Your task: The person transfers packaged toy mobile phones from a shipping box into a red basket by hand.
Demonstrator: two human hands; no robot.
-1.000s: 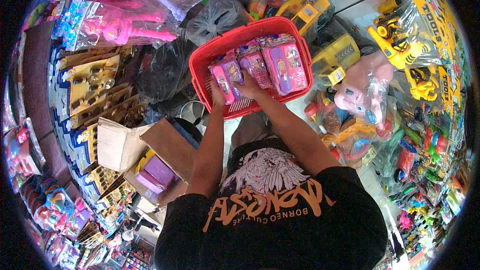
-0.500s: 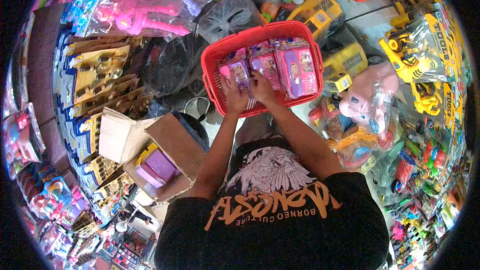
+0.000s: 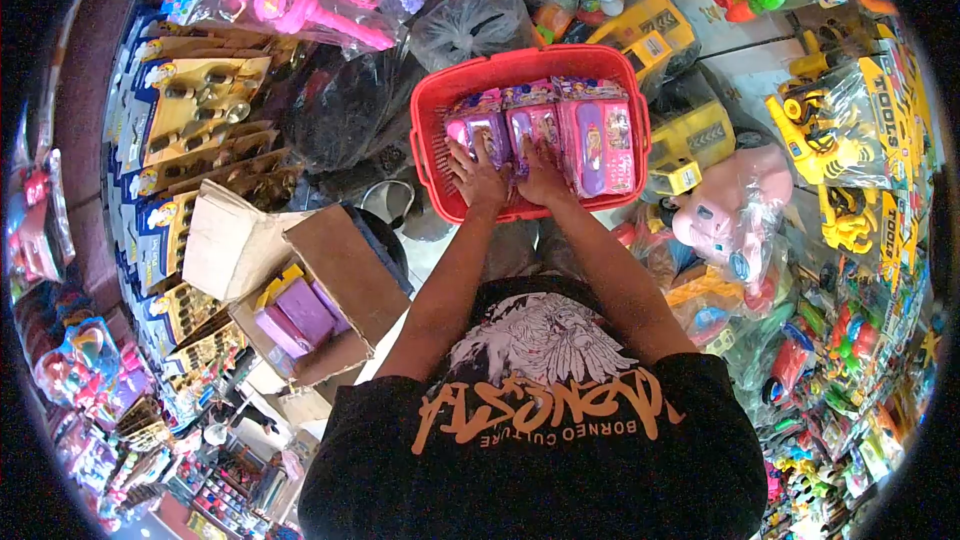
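We record three packs in pink and purple, side by side in one row: the left pack, the middle pack and the right pack. Their long axes run close to parallel, near end toward the wearer's body, far end pointing away from it and leaning slightly left; we note printed strips at the far ends. The right pack shows most fully, with a long purple rounded shape down one side and a pink panel on the other. Container one: a red basket, slatted along its inside, just beyond the wearer's legs and holding all three packs. Container two: an opened cardboard carton, flaps spread, to the left of the left forearm, with purple items and something yellow inside. Hands, two, both inside the basket: the left hand lies palm down with fingers spread over the near part of the left pack — laid on it, we find, rather than closed round it; the right hand touches the near end of the middle pack, fingers forward, and we cannot tell whether it grips. Nearby, we list a black plastic bag left of the basket, yellow toys to its right, and a pink toy in clear wrap.
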